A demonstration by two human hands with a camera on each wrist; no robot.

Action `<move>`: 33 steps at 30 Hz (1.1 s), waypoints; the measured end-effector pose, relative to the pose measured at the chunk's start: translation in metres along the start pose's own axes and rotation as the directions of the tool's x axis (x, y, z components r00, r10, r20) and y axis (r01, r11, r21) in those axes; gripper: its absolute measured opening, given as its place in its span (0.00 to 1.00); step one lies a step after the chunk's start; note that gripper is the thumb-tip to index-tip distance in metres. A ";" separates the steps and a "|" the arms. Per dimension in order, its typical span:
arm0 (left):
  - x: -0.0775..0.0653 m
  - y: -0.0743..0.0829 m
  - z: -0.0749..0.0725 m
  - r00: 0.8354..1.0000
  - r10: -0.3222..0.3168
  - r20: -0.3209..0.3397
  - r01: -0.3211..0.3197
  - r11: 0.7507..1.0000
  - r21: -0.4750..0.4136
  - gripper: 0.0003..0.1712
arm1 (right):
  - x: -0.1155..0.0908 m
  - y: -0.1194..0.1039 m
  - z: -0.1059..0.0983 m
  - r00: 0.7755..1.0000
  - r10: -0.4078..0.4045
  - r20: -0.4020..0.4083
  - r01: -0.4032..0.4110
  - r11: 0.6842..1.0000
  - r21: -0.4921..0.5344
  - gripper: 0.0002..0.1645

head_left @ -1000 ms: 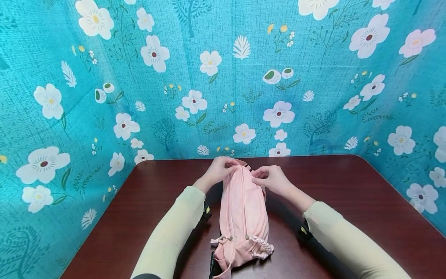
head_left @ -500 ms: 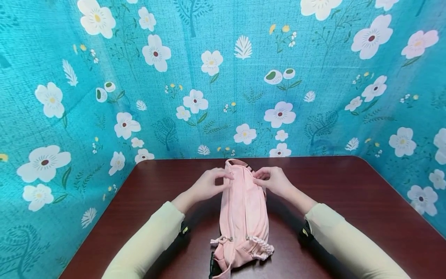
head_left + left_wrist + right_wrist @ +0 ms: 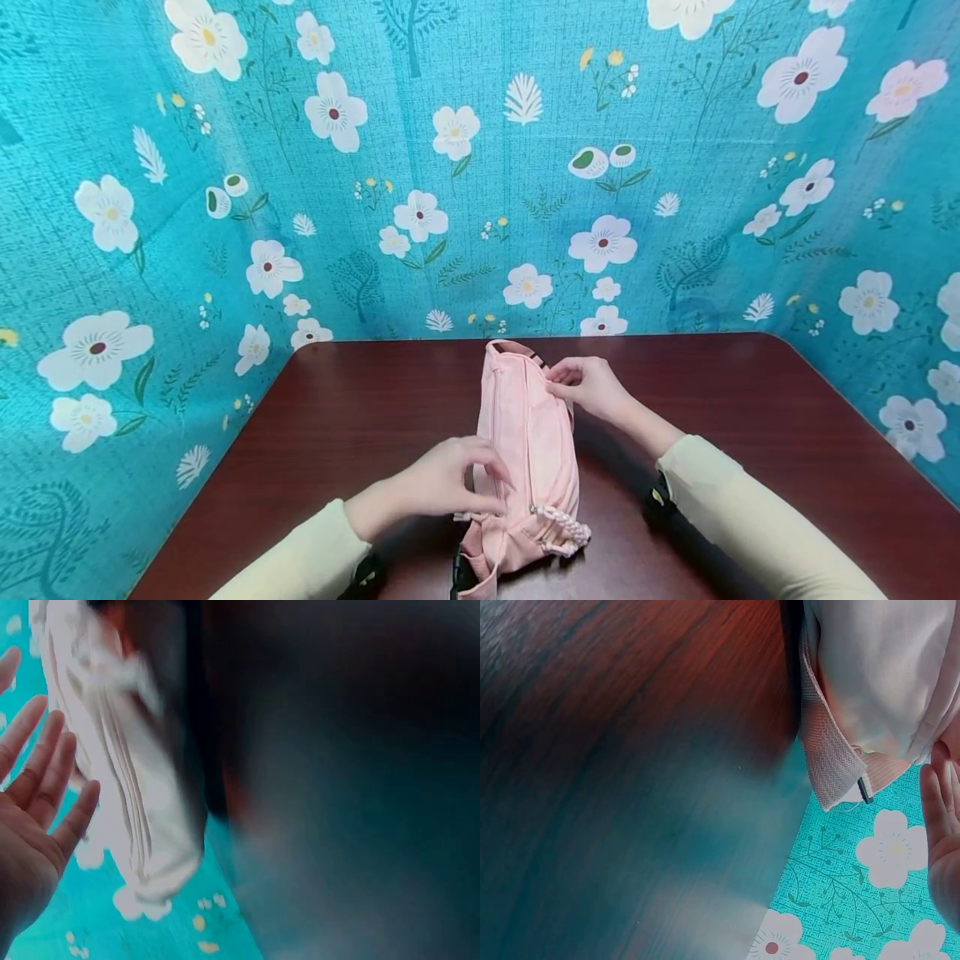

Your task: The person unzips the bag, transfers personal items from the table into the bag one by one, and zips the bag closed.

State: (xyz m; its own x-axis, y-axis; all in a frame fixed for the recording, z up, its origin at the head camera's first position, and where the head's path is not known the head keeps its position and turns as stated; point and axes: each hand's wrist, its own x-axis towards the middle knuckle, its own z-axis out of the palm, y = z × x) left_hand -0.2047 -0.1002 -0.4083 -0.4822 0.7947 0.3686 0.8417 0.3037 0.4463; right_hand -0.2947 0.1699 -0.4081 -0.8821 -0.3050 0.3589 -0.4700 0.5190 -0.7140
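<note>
A pink waist bag (image 3: 551,442) with two long zippers lies lengthwise on the table. My right hand (image 3: 588,387) pinches the bag's far right edge between thumb and fingers. Over the near left part of the bag hovers my left hand (image 3: 450,477), its thumb and fingers apart, beside the near end of the left zipper. That zipper's pull cord (image 3: 462,517) is partly covered by the hand. In the left wrist view the left hand's fingers (image 3: 54,776) are spread, holding nothing. A braided cord (image 3: 566,532) hangs from the right zipper.
A black buckle (image 3: 458,571) on a pink strap sits at the bag's near left corner. The webbing strap (image 3: 829,761) loops out past the far end. The dark wooden table (image 3: 360,400) meets a blue floral cloth (image 3: 465,208) behind and at both sides.
My left hand has let go of the bag's far end, drawn off to the left, then come down to its near end. The right hand stays at the far right edge.
</note>
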 end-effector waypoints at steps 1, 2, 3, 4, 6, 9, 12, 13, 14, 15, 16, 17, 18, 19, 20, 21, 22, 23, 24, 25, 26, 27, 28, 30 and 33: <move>-0.002 0.004 0.003 1.000 -0.009 0.022 0.009 1.000 0.022 0.16 | 0.000 0.000 0.000 1.000 -0.001 0.001 0.001 1.000 -0.001 0.08; -0.003 0.008 0.005 0.999 -0.017 0.040 0.015 0.999 0.045 0.17 | 0.000 0.000 -0.001 1.000 -0.001 0.002 0.001 1.000 -0.003 0.08; -0.004 0.011 0.008 0.998 -0.025 0.053 0.021 0.997 0.075 0.17 | 0.000 0.000 -0.001 1.000 -0.001 0.002 0.001 1.000 -0.004 0.08; -0.005 0.013 0.010 0.998 -0.030 0.061 0.024 0.994 0.102 0.18 | 0.000 0.000 -0.001 1.000 -0.002 0.000 0.002 1.000 -0.005 0.08; -0.005 0.017 0.013 0.997 -0.040 0.066 0.030 0.989 0.146 0.20 | 0.001 0.000 -0.002 1.000 -0.007 -0.004 0.007 1.000 -0.008 0.07; -0.005 0.020 0.016 0.997 -0.041 0.058 0.030 0.982 0.187 0.21 | 0.002 0.000 -0.002 1.000 -0.019 -0.011 0.019 1.000 -0.007 0.07; -0.004 0.022 0.018 0.998 -0.041 0.057 0.028 0.977 0.211 0.20 | 0.002 0.001 -0.002 0.999 -0.031 -0.016 0.031 1.000 -0.002 0.06; -0.004 0.022 0.019 0.997 -0.044 0.059 0.031 0.976 0.214 0.20 | 0.002 0.000 -0.002 0.999 -0.031 -0.016 0.031 1.000 -0.001 0.06; -0.003 0.023 0.019 0.997 -0.050 0.062 0.035 0.975 0.219 0.19 | 0.002 0.000 -0.002 0.999 -0.031 -0.016 0.031 1.000 -0.003 0.06; -0.003 0.023 0.020 0.996 -0.056 0.068 0.039 0.972 0.231 0.18 | 0.001 0.000 -0.002 0.999 -0.032 -0.015 0.032 0.999 -0.006 0.06; -0.003 0.024 0.021 0.995 -0.062 0.072 0.044 0.971 0.235 0.16 | 0.001 0.000 -0.002 1.000 -0.026 -0.014 0.026 1.000 -0.006 0.06; -0.002 0.024 0.022 0.995 -0.069 0.079 0.048 0.970 0.238 0.15 | 0.000 0.001 -0.002 1.000 -0.021 -0.012 0.021 1.000 -0.005 0.05; -0.002 0.025 0.023 0.994 -0.074 0.083 0.052 0.968 0.247 0.14 | 0.000 0.001 -0.002 1.000 -0.023 -0.009 0.023 1.000 -0.004 0.06; -0.002 0.025 0.023 0.993 -0.078 0.087 0.054 0.965 0.255 0.13 | -0.001 0.001 -0.002 1.000 -0.023 -0.007 0.023 1.000 0.000 0.06; -0.002 0.025 0.024 0.993 -0.078 0.090 0.052 0.962 0.267 0.12 | -0.002 0.001 -0.003 1.000 -0.022 -0.006 0.022 1.000 0.004 0.06; -0.002 0.025 0.024 0.993 -0.077 0.093 0.048 0.959 0.279 0.11 | -0.003 0.001 -0.003 1.000 -0.020 -0.006 0.020 1.000 0.009 0.06; -0.002 0.025 0.025 0.993 -0.076 0.094 0.046 0.958 0.285 0.11 | -0.003 0.001 -0.003 1.000 -0.017 -0.005 0.018 1.000 0.014 0.07; -0.003 0.024 0.025 0.993 -0.074 0.094 0.044 0.956 0.291 0.10 | -0.004 0.001 -0.004 1.000 -0.016 -0.006 0.016 1.000 0.019 0.07; -0.003 0.024 0.024 0.993 -0.070 0.093 0.039 0.953 0.299 0.09 | -0.005 0.001 -0.004 1.000 -0.013 -0.007 0.013 1.000 0.020 0.07; -0.003 0.024 0.024 0.993 -0.067 0.093 0.036 0.952 0.303 0.09 | -0.006 0.001 -0.005 1.000 -0.006 -0.008 0.006 1.000 0.021 0.07; -0.004 0.023 0.024 0.994 -0.063 0.092 0.031 0.950 0.310 0.09 | -0.007 0.001 -0.006 1.000 -0.001 -0.007 0.001 1.000 0.020 0.07; -0.005 0.022 0.024 0.994 -0.060 0.092 0.029 0.949 0.313 0.09 | -0.008 0.001 -0.006 1.000 0.004 -0.005 -0.004 1.000 0.019 0.08; -0.005 0.021 0.024 0.994 -0.057 0.093 0.025 0.949 0.315 0.10 | -0.009 0.001 -0.007 1.000 0.010 -0.003 -0.009 1.000 0.019 0.08; -0.006 0.021 0.022 0.994 -0.048 0.097 0.015 0.950 0.312 0.10 | -0.011 0.001 -0.009 1.000 0.024 0.001 -0.024 1.000 0.018 0.09; -0.007 0.019 0.018 0.993 -0.036 0.110 0.002 0.957 0.291 0.11 | -0.015 0.001 -0.011 0.999 0.044 0.003 -0.044 0.999 0.016 0.09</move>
State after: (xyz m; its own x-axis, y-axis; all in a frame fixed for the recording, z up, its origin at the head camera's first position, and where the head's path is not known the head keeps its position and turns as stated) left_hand -0.1808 -0.0908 -0.4171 -0.4825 0.8363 0.2605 0.8748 0.4455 0.1902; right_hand -0.2825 0.1832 -0.4075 -0.9018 -0.2843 0.3255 -0.4302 0.5193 -0.7384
